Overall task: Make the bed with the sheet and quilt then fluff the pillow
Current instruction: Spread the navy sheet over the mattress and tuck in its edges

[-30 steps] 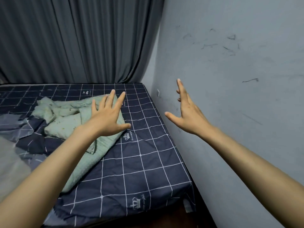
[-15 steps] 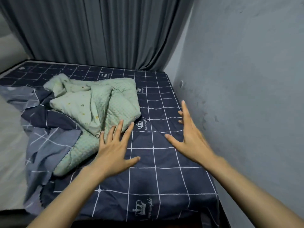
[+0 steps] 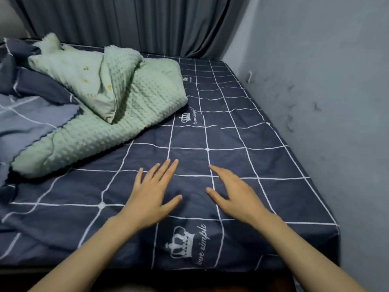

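On the sheet (image 3: 242, 131), both flat hands, left (image 3: 152, 193) and right (image 3: 235, 191), grasp nothing; smoothing seems underway, quilt (image 3: 126, 106) spreading next.

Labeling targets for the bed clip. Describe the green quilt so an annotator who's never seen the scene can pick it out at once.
Start from the navy checked sheet that covers the bed by the grey wall. On its far left part, in front of the curtain, lies a crumpled heap: the quilt. It is the only pale mint-green thing there, with a bumpy dotted texture, unlike the grey-blue checked fabric bunched at its left.
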